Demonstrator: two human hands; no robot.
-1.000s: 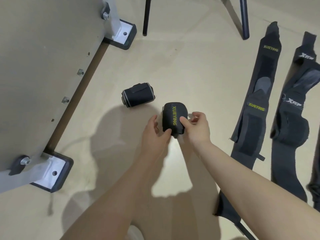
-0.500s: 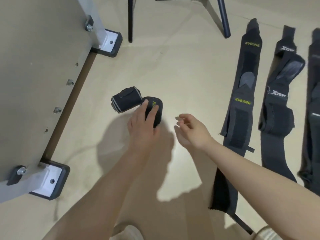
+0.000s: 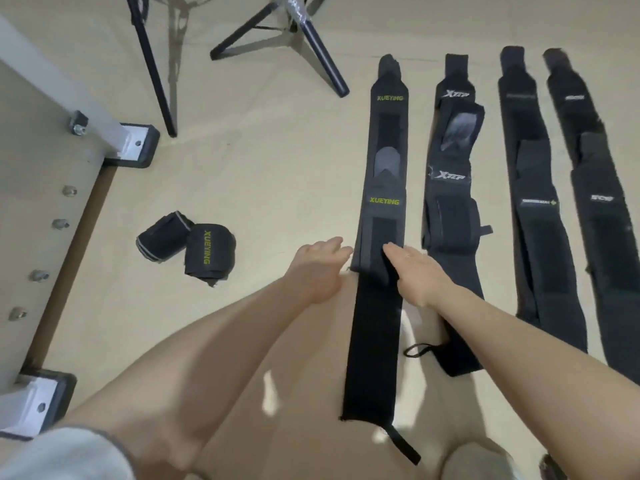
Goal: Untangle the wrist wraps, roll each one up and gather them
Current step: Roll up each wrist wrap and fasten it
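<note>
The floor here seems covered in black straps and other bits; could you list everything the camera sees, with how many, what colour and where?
Rolled wrist wraps: two, black, one with a grey edge and one lettered in yellow, touching, on the floor at the left.
Flat wrist wraps: four, black, laid side by side in a row on the right; the nearest to the hands has yellow lettering.
Floor: one, beige, under everything.
Board: one, beige with bolts, on metal feet with dark pads, far left.
Stand legs: several, black, at the top.
Left hand: open, at the left edge of the yellow-lettered flat wrap.
Right hand: open, fingers lying on that same wrap.
</note>
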